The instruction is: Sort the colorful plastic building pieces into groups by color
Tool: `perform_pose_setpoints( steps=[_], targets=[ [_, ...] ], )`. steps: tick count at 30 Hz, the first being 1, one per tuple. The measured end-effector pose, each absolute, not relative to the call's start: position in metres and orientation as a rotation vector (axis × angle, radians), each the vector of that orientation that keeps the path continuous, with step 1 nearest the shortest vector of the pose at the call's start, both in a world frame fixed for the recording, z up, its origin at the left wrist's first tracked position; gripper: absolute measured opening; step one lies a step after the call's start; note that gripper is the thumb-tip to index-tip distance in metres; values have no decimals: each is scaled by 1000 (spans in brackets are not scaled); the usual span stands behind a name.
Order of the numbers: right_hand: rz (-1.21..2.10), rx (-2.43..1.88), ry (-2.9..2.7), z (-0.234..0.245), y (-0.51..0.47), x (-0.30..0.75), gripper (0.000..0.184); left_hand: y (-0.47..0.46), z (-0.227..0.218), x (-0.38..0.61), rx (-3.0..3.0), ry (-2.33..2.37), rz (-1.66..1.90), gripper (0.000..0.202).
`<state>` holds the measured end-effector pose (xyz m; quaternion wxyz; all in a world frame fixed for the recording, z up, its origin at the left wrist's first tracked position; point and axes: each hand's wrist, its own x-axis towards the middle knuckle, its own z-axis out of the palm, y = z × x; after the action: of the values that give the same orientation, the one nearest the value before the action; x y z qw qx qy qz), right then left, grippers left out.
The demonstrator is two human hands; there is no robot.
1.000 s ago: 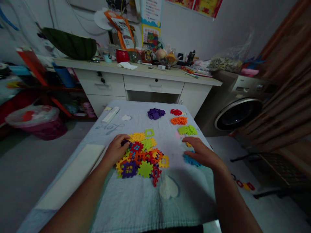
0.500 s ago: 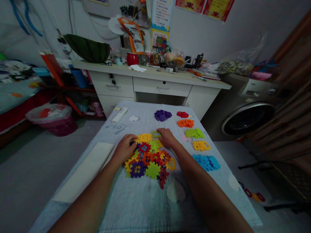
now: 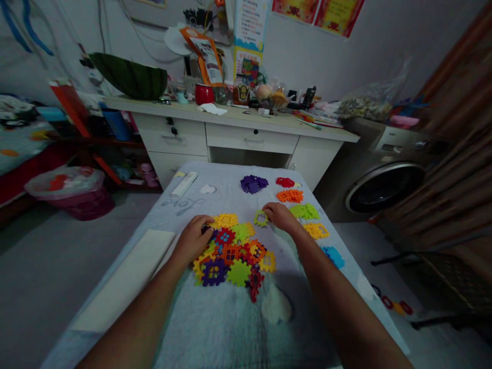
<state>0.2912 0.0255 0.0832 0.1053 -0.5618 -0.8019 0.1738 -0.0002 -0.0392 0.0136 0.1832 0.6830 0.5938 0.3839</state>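
A mixed heap of plastic interlocking building tiles, including a lime green tile and a purple window tile, lies on the cloth-covered table. At the heap's left edge, my left hand is closed with its fingertips around a dark purple tile, mostly hidden. My right hand pinches a green frame-shaped tile by its right side, just off the heap's upper right. Sorted piles flank it: purple, red, orange, green, yellow and blue, partly behind my right forearm.
A long white board lies along the table's left side, with a white box-like strip farther back. A cluttered white desk stands beyond the table. To the right are a washing machine and a dark chair.
My right hand has carried the green frame-shaped tile rightward, away from the heap toward the green pile. My left hand stays at the heap's left edge. The view has shifted slightly.
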Motion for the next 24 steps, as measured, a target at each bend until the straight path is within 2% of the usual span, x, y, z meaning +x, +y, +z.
perform_pose_setpoints(
  steps=[3, 7, 11, 15, 20, 24],
  targets=[
    [398, -1754, -2465, 81, 24, 300, 22, -39, 13, 0, 1938, 1678, 1088, 24],
    [293, -1712, -2605, 71, 22, 301, 49, -39, 13, -1, 1950, 1662, 1085, 23],
    [294, -1621, -2616, 66, 20, 297, 43, -40, 13, -1, 1939, 1654, 1082, 22],
    [209, -1621, -2572, 73, 25, 311, 47, -40, 12, -2, 1934, 1638, 1082, 23],
    [7, -1896, -2515, 89, 41, 351, 47, -40, 10, -2, 1940, 1635, 1097, 23],
    [4, -2059, -2496, 93, 47, 370, 47, -39, 10, -2, 1941, 1631, 1106, 22]
  ],
)
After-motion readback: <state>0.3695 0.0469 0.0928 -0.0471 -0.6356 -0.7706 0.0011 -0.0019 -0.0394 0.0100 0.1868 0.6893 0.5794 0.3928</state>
